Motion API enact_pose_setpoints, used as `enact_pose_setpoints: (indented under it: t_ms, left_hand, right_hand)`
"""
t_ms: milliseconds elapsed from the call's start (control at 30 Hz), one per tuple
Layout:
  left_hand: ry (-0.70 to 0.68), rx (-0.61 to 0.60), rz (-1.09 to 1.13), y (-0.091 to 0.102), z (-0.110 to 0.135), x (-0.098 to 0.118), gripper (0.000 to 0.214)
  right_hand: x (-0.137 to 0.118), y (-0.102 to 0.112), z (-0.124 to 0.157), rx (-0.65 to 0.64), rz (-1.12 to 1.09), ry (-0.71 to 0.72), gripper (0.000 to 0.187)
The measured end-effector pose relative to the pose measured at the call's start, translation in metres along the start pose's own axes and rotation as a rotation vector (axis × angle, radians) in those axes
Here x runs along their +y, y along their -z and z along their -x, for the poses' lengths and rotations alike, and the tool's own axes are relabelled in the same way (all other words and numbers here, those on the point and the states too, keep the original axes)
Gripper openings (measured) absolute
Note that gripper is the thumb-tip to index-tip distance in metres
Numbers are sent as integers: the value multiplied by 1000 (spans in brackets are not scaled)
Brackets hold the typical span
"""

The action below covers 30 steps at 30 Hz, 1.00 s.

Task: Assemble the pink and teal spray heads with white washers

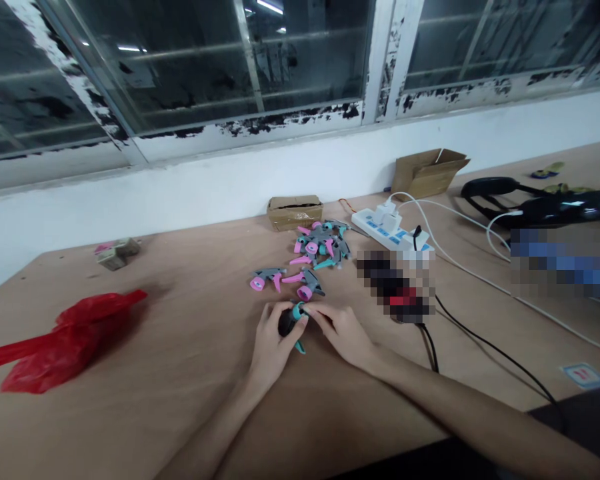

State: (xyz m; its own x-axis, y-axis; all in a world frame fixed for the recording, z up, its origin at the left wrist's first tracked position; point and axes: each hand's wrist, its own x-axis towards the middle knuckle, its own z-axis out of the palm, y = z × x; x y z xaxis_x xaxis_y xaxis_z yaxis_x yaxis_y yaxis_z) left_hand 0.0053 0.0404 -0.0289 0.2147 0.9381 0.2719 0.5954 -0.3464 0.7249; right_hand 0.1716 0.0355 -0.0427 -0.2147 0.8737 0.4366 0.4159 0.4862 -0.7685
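A dark grey trigger spray head [287, 324] with a teal collar and teal trigger is in my left hand [271, 343], fingers wrapped round its body. My right hand [347, 337] reaches in from the right, with thumb and fingertips pinched together at the teal collar [299, 311]. What lies between those right fingertips is too small to make out. Just beyond my hands lie two grey spray heads with pink triggers, one on the left [266, 279] and one on the right [307, 285]. Behind them is a pile of similar spray heads [323, 243] in pink, teal and grey.
A red plastic bag [75, 340] lies at left, near small grey blocks [117, 253]. Two cardboard boxes, a low one [295, 215] and a taller one [425, 175], stand by the wall. A white power strip [393, 235] with cables and a black device [545, 207] occupy the right.
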Motion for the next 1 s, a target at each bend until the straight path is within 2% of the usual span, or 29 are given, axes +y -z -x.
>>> enact_pose_setpoints:
  t_ms: [233, 533, 733, 867, 1000]
  left_hand:
    - [2, -91, 143, 7, -2, 1, 19]
    - [-36, -184, 139, 14, -4, 1, 19]
    - [-38, -219, 116, 15, -5, 1, 17]
    - [-21, -221, 148, 14, -6, -1, 20]
    - [47, -254, 281, 17, -7, -3, 22]
  right_hand:
    - [-2, 6, -1, -65, 75, 88, 26]
    - [-2, 13, -7, -146, 161, 156, 26]
    - [-3, 14, -7, -193, 142, 119, 24]
    - [-2, 13, -4, -151, 123, 134, 25]
    - [-1, 13, -2, -127, 119, 175, 27]
